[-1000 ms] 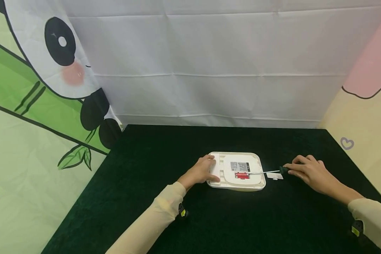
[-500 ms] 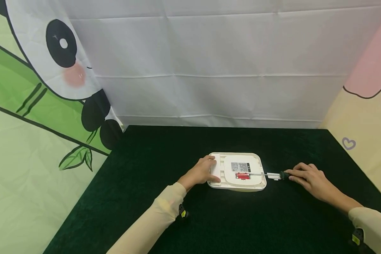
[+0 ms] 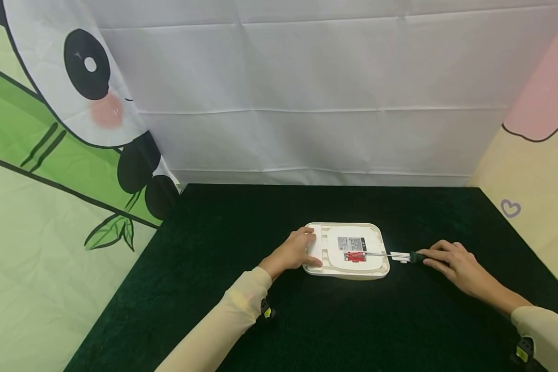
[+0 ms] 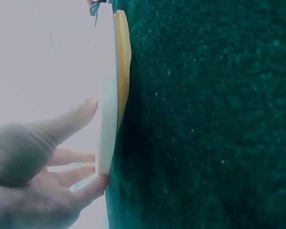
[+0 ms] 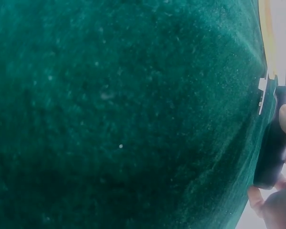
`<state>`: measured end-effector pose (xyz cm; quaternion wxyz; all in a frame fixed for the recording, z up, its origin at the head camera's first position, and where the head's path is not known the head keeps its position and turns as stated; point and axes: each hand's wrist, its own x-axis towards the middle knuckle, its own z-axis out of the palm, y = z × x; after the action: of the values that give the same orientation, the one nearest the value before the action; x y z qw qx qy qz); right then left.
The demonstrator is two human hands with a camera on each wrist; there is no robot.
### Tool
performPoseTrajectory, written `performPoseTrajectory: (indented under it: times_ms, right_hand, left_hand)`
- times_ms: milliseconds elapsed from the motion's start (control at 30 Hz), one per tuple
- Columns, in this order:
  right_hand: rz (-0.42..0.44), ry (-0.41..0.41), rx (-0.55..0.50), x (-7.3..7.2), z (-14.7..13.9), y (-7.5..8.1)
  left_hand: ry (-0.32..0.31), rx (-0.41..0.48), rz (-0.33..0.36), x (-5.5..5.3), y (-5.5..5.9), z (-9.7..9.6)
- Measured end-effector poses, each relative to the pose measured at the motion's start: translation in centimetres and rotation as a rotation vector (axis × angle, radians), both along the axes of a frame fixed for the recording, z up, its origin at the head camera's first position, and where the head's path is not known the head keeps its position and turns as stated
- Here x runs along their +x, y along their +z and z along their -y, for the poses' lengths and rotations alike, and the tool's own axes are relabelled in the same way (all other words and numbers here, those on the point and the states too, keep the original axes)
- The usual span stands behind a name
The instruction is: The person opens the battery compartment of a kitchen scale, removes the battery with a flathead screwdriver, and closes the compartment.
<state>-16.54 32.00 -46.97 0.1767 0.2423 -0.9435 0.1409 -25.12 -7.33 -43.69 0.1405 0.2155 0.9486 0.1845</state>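
- One white backdrop, hung behind everything.
- One dark green table, with the work gathered right of its middle.
- One white device, lying on the table with its label side up, presumably so that this face can be reached. One yellowish part shows beneath it in the left wrist view.
- Two hands, placed at opposite ends of the work. The left hand grips the device's left end, thumb toward the person and fingers at the far side, likely to stop it sliding. The right hand holds a screwdriver by its handle, apart from the device.
- That one screwdriver lies nearly flat, its slim shaft reaching over the device; the low angle suggests probing or prising sideways rather than turning (whether the tip touches or hovers, I cannot tell).
- One small white piece, on the table just beside the device's right edge, with the shaft passing above it. It looks like a cover, perhaps set there to be near.
- One grey-and-black label on the device.
- One red-filled slot below the label, under the shaft's tip; its contents (batteries, I would guess) are too small to count.
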Motion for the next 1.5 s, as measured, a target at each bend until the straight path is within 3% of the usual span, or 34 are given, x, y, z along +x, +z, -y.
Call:
performPoseTrajectory:
  times_ms: [733,1167,1500]
  right_hand:
    - [0.003,-0.039,0.011,0.1,0.0,2.3]
    - [-0.116,0.030,0.159,-0.4,1.9,6.8]
    - [-0.047,0.027,0.250,-0.6,3.6,9.6]
  left_hand:
    - [0.009,-0.001,0.025,-0.2,0.0,0.0]
    - [0.022,0.000,0.048,-0.3,0.3,0.0]
    - [0.026,-0.005,0.039,-0.1,0.2,-0.3]
